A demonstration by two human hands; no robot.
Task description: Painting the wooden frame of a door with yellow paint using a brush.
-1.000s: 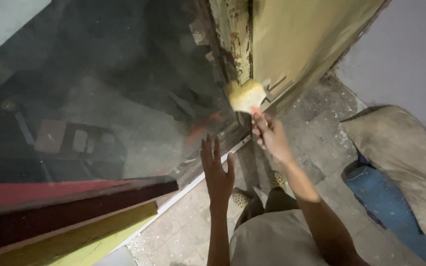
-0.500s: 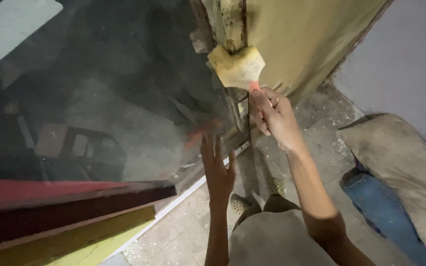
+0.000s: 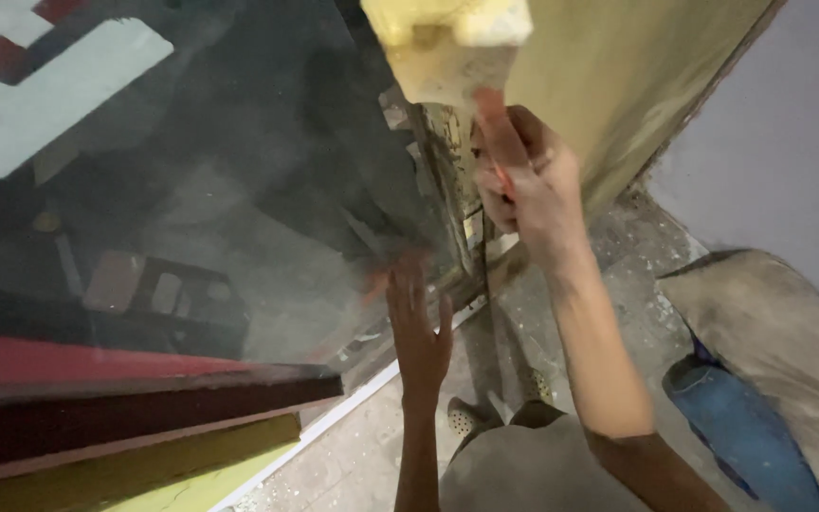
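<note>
Right hand (image 3: 533, 190), upper centre, fingers wrapped round orange-handled paintbrush (image 3: 452, 57) against yellow frame (image 3: 637, 85). Left hand (image 3: 419, 327), fingers spread, flat on glass pane (image 3: 239, 190).

Both forearms are bare, no sleeves reaching the left hand (image 3: 419, 327) or right hand (image 3: 531, 185). Grey-beige trousers (image 3: 537, 474) cover the legs; pale perforated clogs (image 3: 464, 417) (partly hidden) are on the feet.
</note>
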